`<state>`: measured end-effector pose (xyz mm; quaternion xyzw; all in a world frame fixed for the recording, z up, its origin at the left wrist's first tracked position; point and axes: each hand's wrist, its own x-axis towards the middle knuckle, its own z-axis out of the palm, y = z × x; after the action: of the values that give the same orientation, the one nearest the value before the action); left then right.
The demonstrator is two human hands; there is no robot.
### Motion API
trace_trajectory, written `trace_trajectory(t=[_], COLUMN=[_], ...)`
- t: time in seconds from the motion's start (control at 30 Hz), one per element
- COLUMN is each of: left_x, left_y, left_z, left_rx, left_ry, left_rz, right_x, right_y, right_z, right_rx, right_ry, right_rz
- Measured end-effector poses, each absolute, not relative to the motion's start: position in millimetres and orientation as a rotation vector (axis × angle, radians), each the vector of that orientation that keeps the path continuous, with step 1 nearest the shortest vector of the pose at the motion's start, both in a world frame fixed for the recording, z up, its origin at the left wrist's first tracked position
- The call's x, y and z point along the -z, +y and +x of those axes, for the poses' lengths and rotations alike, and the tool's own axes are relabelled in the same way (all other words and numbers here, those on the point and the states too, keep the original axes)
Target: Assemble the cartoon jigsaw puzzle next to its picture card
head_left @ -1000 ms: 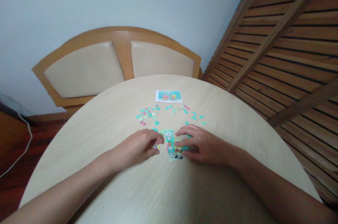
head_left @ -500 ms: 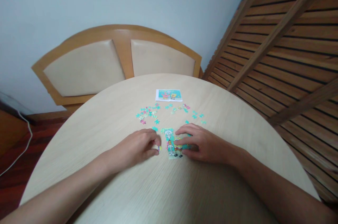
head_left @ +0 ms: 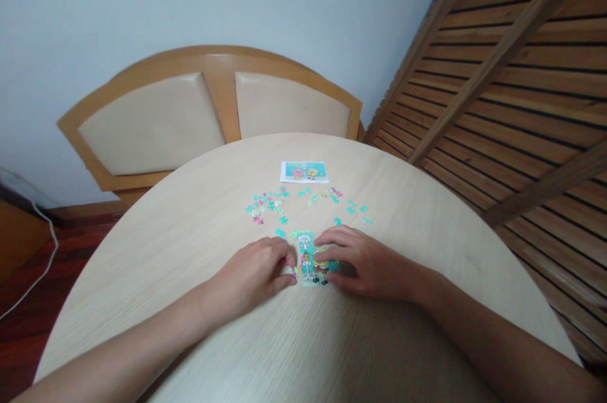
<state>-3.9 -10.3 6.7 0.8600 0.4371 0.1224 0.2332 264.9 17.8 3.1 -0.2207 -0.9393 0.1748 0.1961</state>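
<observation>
A partly joined jigsaw puzzle (head_left: 307,257) with cartoon figures on teal lies flat near the middle of the table. My left hand (head_left: 263,266) pinches a small puzzle piece (head_left: 294,272) between thumb and fingers, at the puzzle's left edge. Whether that piece touches the puzzle I cannot tell. My right hand (head_left: 358,260) rests over the puzzle's right side with its fingers spread, hiding part of the picture. Just beyond the hands lie loose teal puzzle pieces (head_left: 280,233).
Several loose pieces (head_left: 266,203) are heaped at the left, with more pieces (head_left: 351,207) scattered at the right. Behind them lies a picture sheet (head_left: 305,172). The round table (head_left: 199,200) has a padded chair (head_left: 156,121) behind it and a slatted wooden panel (head_left: 516,74) at right.
My left hand has moved right with the pinched piece, closer to the puzzle's left edge. My right hand has stayed nearly in place over the puzzle.
</observation>
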Motion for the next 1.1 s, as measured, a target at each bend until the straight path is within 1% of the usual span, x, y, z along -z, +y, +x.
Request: trace_trajectory(t=[1.1], left_x=[-8.2], left_y=[-18.9], left_z=[1.6], left_rx=[-0.329], left_ry=[1.262], left_rz=[2.341], right_x=[-2.7], right_y=[19.6], right_z=[263.9], right_rx=[-0.494], right_ry=[-2.657], right_rz=[-0.626])
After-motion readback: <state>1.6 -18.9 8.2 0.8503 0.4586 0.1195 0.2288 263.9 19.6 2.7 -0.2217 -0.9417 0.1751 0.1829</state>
